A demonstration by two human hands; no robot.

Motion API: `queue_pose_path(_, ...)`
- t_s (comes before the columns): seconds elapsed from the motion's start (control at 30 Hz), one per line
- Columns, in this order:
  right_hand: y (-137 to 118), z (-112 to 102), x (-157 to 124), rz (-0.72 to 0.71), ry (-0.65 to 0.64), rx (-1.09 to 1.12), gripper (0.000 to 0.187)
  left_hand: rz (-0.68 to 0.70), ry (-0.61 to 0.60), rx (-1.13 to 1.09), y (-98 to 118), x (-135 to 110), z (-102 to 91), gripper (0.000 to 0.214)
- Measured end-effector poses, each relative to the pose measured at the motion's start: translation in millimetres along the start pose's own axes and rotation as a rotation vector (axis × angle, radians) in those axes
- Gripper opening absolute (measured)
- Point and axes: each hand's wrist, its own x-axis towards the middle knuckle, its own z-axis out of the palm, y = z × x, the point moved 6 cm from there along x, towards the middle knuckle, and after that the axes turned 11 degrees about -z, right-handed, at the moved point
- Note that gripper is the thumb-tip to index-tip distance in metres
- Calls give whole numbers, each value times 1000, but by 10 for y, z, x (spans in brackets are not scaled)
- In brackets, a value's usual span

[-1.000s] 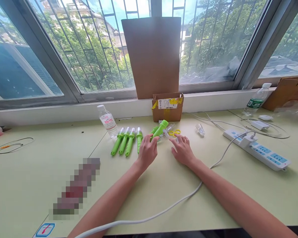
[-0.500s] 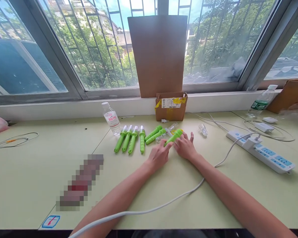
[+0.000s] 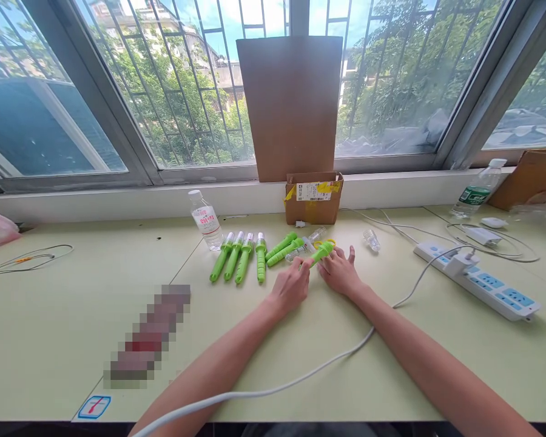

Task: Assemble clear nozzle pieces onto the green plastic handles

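My left hand (image 3: pixel 292 284) grips a green ribbed plastic handle (image 3: pixel 321 252) by its lower end, with its wider head pointing up and to the right. My right hand (image 3: pixel 339 271) is bent close against that head. Its outer finger sticks out, while the other fingertips are partly hidden. A yellow loop (image 3: pixel 319 244) shows just behind the head. Two loose green handles (image 3: pixel 284 250) lie left of my hands, beside clear plastic tubes (image 3: pixel 317 234). Farther left, several green handles with clear caps (image 3: pixel 242 259) form a row. A clear cap (image 3: pixel 371 240) lies right of my right hand.
A small cardboard box (image 3: pixel 313 209) stands at the back, before a tall board (image 3: pixel 293 109). Water bottles (image 3: pixel 207 221) stand left and far right. A power strip (image 3: pixel 494 285) lies on the right. Its white cable (image 3: pixel 295 381) crosses over my left forearm.
The green handle has shifted slightly in my left hand, and my left fingers now curl more around its lower end. My right hand stays beside its head. The camera view has tilted slightly.
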Motion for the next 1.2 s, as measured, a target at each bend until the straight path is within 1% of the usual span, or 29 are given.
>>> queue_pose_path(0.1,21,15,6,4,6,8,31,-4,5,5,-10,3,6,32)
queue_pose_path(0.3,64,66,19,7,12,14,27,-11,18,3,-21,4,17,31)
queue_pose_path(0.4,69,71,20,-2,50,5,27,-17,27,6,-24,7,18,32)
queue_pose_path(0.5,61,-7,10,-23,182,-22,26,-26,40,-3,-21,9,0,32)
queue_pose_path(0.6,56,-160,-26,-53,387,-9,18,-50,64,-41,-24,8,-45,32)
queue_pose_path(0.67,61,-266,-64,-69,525,18,16,-68,88,-87,-34,5,-80,32)
queue_pose_path(0.73,71,-343,-100,-68,627,48,14,-94,111,-179,-62,7,-112,31)
queue_pose_path(0.83,84,-403,-142,-32,715,119,13,-189,115,-391,-159,27,-130,27)
queue_pose_path(0.9,86,-421,-164,-2,740,197,14,-258,88,-529,-221,47,-125,25)
queue_pose_path(0.97,80,-421,-174,21,724,293,18,-306,52,-634,-257,65,-122,25)
queue_pose_path(1.1,71,-408,-185,48,677,459,24,-388,19,-757,-308,83,-132,28)
queue_pose_path(1.2,77,-406,-193,66,683,505,26,-437,-13,-845,-342,93,-112,30)
